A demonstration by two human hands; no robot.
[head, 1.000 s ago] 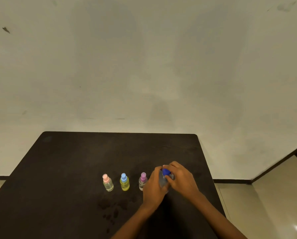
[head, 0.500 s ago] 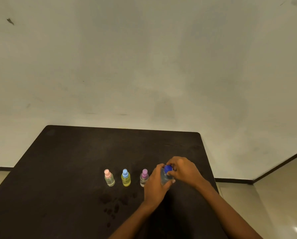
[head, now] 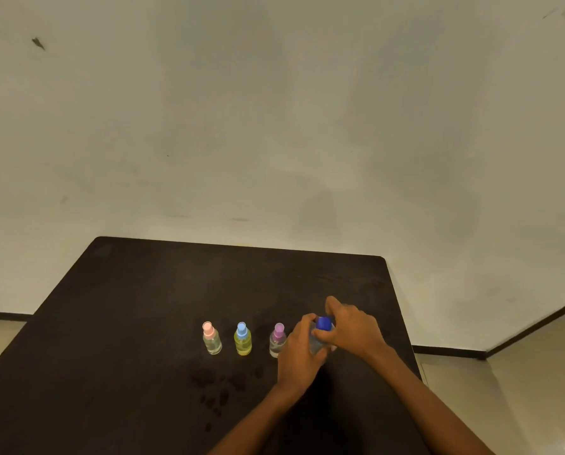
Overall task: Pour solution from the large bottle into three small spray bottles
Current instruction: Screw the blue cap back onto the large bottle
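Right hand [head: 350, 330] has twisted on the round blue screw cap [head: 323, 323] of the clear plastic large bottle [head: 317, 345]. Its fingers now sit behind the cap, leaving the top more exposed. View shifted: the dark rectangular table [head: 176, 290] far edge now slopes.

A bare indoor room, its kind unclear: stained pale wall [head: 274, 126], dark table [head: 143, 323], glossy floor [head: 520, 382], black skirting board [head: 445, 351].

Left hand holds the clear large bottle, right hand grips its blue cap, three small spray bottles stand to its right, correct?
Wrong side. The head view shows the three small spray bottles left of the clear large bottle; left hand and right hand are as stated.
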